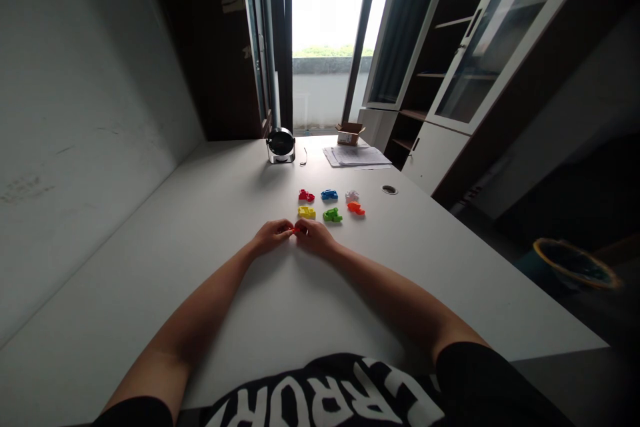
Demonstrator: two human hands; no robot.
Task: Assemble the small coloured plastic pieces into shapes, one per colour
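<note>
My left hand (273, 235) and my right hand (315, 236) meet just above the white table, fingertips pinched around a small red-orange plastic piece (295, 231). Most of that piece is hidden by the fingers, so its shape is unclear. Just beyond the hands lie small plastic pieces in two rows. In the far row are a red piece (306, 195), a blue piece (329, 195) and a white piece (352, 196). Nearer are a yellow piece (307, 212), a green piece (333, 215) and an orange piece (357, 208). My right hand is close to the yellow and green ones.
At the table's far end stand a round black device on a stand (281, 145) and an open cardboard box (349, 133), with papers (357, 156) in front of the box. A cable hole (389, 190) is at the right edge. A wall borders the left side.
</note>
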